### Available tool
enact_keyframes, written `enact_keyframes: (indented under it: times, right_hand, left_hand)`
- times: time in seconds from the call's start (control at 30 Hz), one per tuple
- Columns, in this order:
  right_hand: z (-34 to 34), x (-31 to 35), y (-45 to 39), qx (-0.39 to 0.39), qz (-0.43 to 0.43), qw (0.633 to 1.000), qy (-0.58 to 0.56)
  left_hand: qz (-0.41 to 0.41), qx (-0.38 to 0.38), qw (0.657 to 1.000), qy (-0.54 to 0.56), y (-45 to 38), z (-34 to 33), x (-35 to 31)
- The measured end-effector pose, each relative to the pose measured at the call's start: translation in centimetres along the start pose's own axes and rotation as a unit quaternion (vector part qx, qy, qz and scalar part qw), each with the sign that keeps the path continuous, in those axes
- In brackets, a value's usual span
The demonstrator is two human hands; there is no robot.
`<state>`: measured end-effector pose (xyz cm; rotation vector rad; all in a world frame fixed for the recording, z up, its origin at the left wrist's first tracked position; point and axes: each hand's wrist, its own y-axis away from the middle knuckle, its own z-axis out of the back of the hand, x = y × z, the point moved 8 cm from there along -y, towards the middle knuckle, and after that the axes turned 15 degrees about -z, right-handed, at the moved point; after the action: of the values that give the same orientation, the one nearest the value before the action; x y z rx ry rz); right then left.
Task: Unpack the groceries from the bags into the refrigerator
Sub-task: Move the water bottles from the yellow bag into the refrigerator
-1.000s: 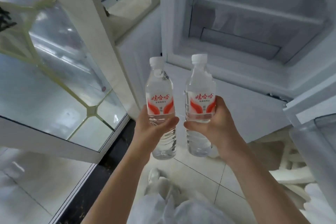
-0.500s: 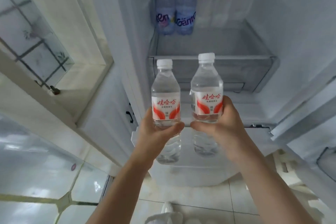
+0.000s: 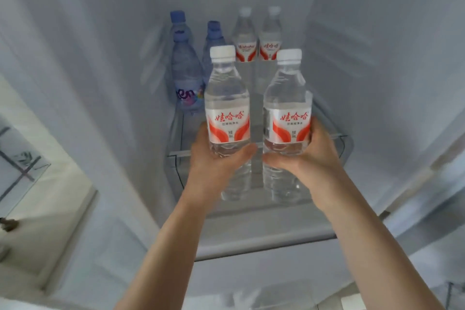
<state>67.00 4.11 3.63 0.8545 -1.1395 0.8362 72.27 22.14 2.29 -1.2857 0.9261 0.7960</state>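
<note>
While both arms reach up into the open refrigerator [image 3: 100,83], each hand carries one clear water bottle, upright, side by side w/ a narrow gap between them. The left hand [image 3: 214,163] has its grip curled round the lower half of the left bottle [image 3: 227,113], thumb wrapped across the near face just under the label. The right hand [image 3: 312,156] grips the right bottle [image 3: 286,121] the same way, thumb under the label, fingers round the far side (mostly hidden). Both bottles have white caps and white labels w/ red arcs and red characters; both look full of clear water.

The two held bottles are in the air just in front of the glass shelf [image 3: 337,137], their bases below its front edge, not resting on it.

On that shelf, toward the far wall, four more bottles stand in a row. At far left, two blue-tinted bottles [image 3: 186,75] w/ blue caps, the nearer one showing a purple and multicolour label. To their right, two clear bottles [image 3: 256,38] w/ white caps and the same red-and-white labels, touching or nearly so.

Below the shelf's front edge there's a clear drawer front; contents can't be made out. At left, outside the fridge, part of a pale window frame [image 3: 37,184] is in view.
</note>
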Motion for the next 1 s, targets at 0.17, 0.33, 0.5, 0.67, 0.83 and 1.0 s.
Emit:
enact_keyframes:
  times: [0.17, 0.33, 0.5, 0.67, 0.83, 1.0]
  right_hand:
    - [0.4, 3.0, -3.7, -0.01, 0.044, 0.999, -0.019]
    - [0.4, 5.2, -7.1, -0.043, 0.09, 0.994, -0.041]
    - [0.1, 5.2, -9.8, -0.038, 0.093, 0.994, -0.053]
    - [-0.4, 4.1, -11.6, -0.037, 0.083, 0.995, -0.045]
    - [-0.6, 3.5, -12.1, -0.015, 0.101, 0.994, -0.039]
    - [-0.4, 2.3, -12.2, 0.009, 0.111, 0.993, -0.035]
  left_hand:
    - [-0.027, -0.034, 0.999, 0.025, -4.9, -1.9, -0.8]
    - [-0.038, -0.062, 0.997, 0.033, -8.6, -3.4, 0.1]
    - [-0.018, -0.047, 0.998, 0.027, -10.7, -4.3, 2.5]
    - [-0.021, -0.021, 0.999, 0.015, -11.9, -4.8, 3.8]
    - [-0.034, 0.005, 0.999, 0.02, -12.2, -4.6, 5.0]
    - [-0.042, 0.031, 0.997, 0.049, -12.2, -4.9, 5.8]
